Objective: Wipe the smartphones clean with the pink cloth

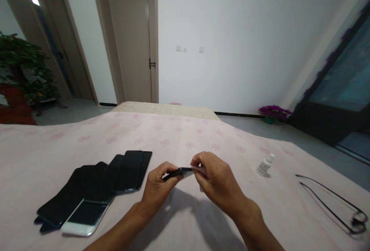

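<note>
A dark phone (180,171) is held nearly edge-on above the pink flowered cloth, its left end gripped by my left hand (157,181) between thumb and fingers. My right hand (215,178) pinches a small brownish-pink cloth (202,171) against the phone's right end. Left of my hands, several black phones (83,183) lie overlapping in a spread pile, and a white-framed phone (86,218) rests at its near edge. To the right of my right hand stands a small white bottle (265,165) with a printed label.
The flowered cloth (176,135) covers a wide surface. Folded-open glasses (332,204) lie at the right. Beyond are a closed door (130,43), a white wall, purple flowers (274,112) on the floor and a green plant (21,62) at the left.
</note>
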Demonstrator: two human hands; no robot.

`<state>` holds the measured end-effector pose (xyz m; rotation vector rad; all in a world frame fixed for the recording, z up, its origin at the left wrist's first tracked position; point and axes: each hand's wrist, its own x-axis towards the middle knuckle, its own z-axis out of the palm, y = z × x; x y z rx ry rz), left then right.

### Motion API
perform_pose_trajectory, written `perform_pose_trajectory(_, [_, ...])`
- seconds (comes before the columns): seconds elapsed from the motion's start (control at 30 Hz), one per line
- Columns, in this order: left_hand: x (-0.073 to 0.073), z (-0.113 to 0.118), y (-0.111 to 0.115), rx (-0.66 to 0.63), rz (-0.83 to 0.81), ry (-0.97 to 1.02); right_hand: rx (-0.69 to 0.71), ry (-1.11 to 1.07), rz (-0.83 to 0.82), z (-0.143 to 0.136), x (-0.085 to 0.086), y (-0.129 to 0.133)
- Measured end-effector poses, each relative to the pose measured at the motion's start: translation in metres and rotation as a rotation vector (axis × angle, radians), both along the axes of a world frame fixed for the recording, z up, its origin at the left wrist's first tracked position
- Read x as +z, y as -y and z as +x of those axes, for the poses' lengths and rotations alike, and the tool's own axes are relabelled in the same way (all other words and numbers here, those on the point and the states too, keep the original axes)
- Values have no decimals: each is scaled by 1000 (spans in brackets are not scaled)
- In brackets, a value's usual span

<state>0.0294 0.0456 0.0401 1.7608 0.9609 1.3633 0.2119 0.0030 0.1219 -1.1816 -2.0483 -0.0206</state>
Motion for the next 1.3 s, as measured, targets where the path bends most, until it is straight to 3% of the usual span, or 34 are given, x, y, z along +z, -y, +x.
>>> perform_pose_trajectory(0.3, [2,0,0,3,11,9,66,40,-24,3,3,1])
perform_pose_trajectory(1.3, [2,0,1,-51,-23,30,44,91,-71,9,0,-1])
